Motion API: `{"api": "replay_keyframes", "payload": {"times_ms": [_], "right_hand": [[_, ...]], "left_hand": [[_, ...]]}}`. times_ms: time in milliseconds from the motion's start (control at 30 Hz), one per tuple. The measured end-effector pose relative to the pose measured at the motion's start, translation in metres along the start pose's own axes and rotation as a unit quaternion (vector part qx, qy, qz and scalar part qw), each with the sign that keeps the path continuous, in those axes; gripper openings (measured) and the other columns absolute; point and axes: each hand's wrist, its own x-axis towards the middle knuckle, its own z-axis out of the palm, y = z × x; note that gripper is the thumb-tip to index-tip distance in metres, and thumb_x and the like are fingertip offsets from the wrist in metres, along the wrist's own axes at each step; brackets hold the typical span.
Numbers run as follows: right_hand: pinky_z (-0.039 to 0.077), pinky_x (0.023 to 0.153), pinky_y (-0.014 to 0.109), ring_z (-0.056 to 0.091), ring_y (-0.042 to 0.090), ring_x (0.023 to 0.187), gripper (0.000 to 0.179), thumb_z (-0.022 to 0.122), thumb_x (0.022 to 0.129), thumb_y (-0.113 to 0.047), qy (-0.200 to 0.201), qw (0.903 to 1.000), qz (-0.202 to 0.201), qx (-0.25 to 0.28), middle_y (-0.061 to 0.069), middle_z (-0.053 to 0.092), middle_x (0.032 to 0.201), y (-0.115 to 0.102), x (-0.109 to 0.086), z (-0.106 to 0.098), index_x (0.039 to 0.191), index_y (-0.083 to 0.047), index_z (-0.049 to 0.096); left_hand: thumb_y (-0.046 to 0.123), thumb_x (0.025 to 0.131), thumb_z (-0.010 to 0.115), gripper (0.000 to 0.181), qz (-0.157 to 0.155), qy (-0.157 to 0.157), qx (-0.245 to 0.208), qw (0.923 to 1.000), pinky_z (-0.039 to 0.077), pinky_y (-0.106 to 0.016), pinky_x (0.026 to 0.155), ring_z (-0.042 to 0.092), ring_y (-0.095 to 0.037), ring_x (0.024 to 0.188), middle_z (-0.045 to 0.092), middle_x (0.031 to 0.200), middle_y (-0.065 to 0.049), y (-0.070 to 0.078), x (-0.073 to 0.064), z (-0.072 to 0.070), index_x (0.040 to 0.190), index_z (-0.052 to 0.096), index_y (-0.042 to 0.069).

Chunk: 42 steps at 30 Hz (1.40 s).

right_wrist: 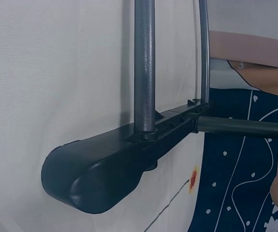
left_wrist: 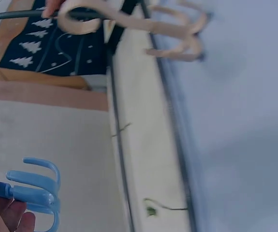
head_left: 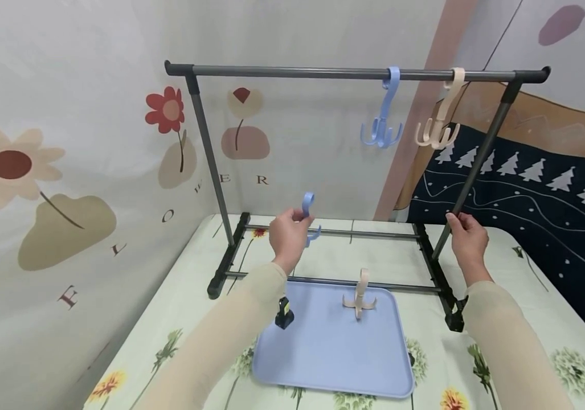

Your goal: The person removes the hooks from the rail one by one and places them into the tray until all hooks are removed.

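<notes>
My left hand [head_left: 288,236] pinches a light blue four-prong hook [head_left: 308,203] by its stem, in front of the dark rack and below its top bar [head_left: 292,72]. The prongs [left_wrist: 37,191] show clearly in the left wrist view. With thumb and fingers, my right hand [head_left: 469,242] grips the rack's right post [head_left: 487,145] low down. Toward the right end of the bar hang another blue hook [head_left: 385,108] and a beige hook [head_left: 446,108]. One more beige hook [head_left: 360,293] is on the blue tray [head_left: 333,353].
The rack's black feet [head_left: 225,259] stand on a flowered tablecloth [head_left: 179,364], joined by two low rails. A small black object [head_left: 284,313] shows beside my left sleeve, over the tray's edge. Patterned cloth [head_left: 313,34] hangs behind the rack.
</notes>
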Motion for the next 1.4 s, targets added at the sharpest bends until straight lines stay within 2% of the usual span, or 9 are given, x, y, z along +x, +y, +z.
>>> {"api": "replay_keyframes", "payload": {"times_ms": [133, 300, 433, 567, 833, 967, 1200, 1400], "right_hand": [[0.047, 0.098, 0.035, 0.058, 0.002, 0.092, 0.057, 0.055, 0.097, -0.052, -0.001, 1.0, 0.002, 0.001, -0.002, 0.063, 0.112, 0.0, -0.001, 0.001, 0.133, -0.008, 0.061], [0.047, 0.098, 0.035, 0.057, 0.003, 0.093, 0.059, 0.054, 0.097, -0.053, -0.002, 1.0, 0.004, -0.001, -0.001, 0.062, 0.114, -0.001, 0.0, 0.0, 0.135, -0.008, 0.061], [0.047, 0.097, 0.034, 0.057, 0.001, 0.091, 0.058, 0.055, 0.097, -0.052, 0.0, 1.0, 0.002, 0.004, -0.004, 0.063, 0.111, -0.002, 0.001, -0.002, 0.134, -0.008, 0.061], [0.047, 0.096, 0.031, 0.057, -0.002, 0.088, 0.057, 0.055, 0.097, -0.051, 0.003, 1.0, -0.001, 0.006, -0.007, 0.062, 0.106, -0.006, 0.001, -0.003, 0.134, -0.008, 0.061], [0.047, 0.098, 0.034, 0.056, -0.003, 0.088, 0.059, 0.055, 0.097, -0.053, 0.0, 1.0, 0.004, 0.002, -0.006, 0.063, 0.107, -0.006, -0.001, -0.003, 0.135, -0.009, 0.061], [0.046, 0.101, 0.036, 0.055, -0.003, 0.088, 0.058, 0.054, 0.097, -0.052, -0.002, 1.0, 0.005, -0.003, -0.004, 0.063, 0.109, -0.003, -0.003, -0.003, 0.135, -0.009, 0.061], [0.044, 0.103, 0.038, 0.056, 0.001, 0.092, 0.057, 0.055, 0.098, -0.051, -0.001, 1.0, 0.005, -0.001, 0.0, 0.064, 0.112, -0.001, -0.003, -0.002, 0.134, -0.008, 0.061], [0.044, 0.103, 0.037, 0.055, -0.001, 0.089, 0.056, 0.056, 0.097, -0.05, 0.006, 1.0, 0.006, 0.002, -0.003, 0.064, 0.109, -0.002, -0.001, -0.002, 0.134, -0.008, 0.062]], "left_hand": [[0.022, 0.087, 0.078, 0.014, -0.018, -0.02, 0.016, 0.9995, 0.053, -0.039, 0.074, 0.071, -0.022, 0.083, 0.075, 0.091, -0.003, -0.015, -0.021, 0.002, 0.092, 0.074, 0.01], [0.018, 0.087, 0.078, 0.011, -0.044, -0.037, -0.008, 0.9983, 0.057, -0.036, 0.07, 0.071, -0.019, 0.079, 0.075, 0.088, -0.004, -0.031, -0.049, 0.007, 0.089, 0.073, 0.009], [0.014, 0.085, 0.079, 0.009, -0.056, -0.03, -0.032, 0.9975, 0.057, -0.033, 0.068, 0.071, -0.018, 0.082, 0.075, 0.088, -0.004, -0.043, -0.069, 0.01, 0.087, 0.072, 0.008], [0.01, 0.083, 0.08, 0.009, -0.049, -0.02, -0.043, 0.9977, 0.057, -0.032, 0.066, 0.072, -0.02, 0.082, 0.074, 0.084, -0.006, -0.053, -0.082, 0.013, 0.085, 0.072, 0.006], [0.008, 0.081, 0.081, 0.011, -0.029, 0.025, -0.029, 0.9989, 0.056, -0.036, 0.07, 0.071, -0.02, 0.076, 0.074, 0.08, -0.006, -0.07, -0.096, 0.022, 0.083, 0.071, 0.006], [0.007, 0.08, 0.081, 0.013, -0.03, 0.02, -0.033, 0.9988, 0.057, -0.035, 0.07, 0.071, -0.019, 0.077, 0.075, 0.084, -0.007, -0.072, -0.104, 0.026, 0.086, 0.07, 0.006], [-0.002, 0.074, 0.082, 0.026, -0.029, 0.015, -0.038, 0.9988, 0.058, -0.041, 0.077, 0.072, -0.031, 0.088, 0.074, 0.088, -0.015, -0.067, -0.118, 0.025, 0.096, 0.067, 0.002], [-0.007, 0.072, 0.078, 0.036, -0.054, 0.002, -0.054, 0.9971, 0.055, -0.045, 0.085, 0.069, -0.038, 0.099, 0.073, 0.097, -0.02, -0.06, -0.12, 0.018, 0.105, 0.067, 0.001]]}}
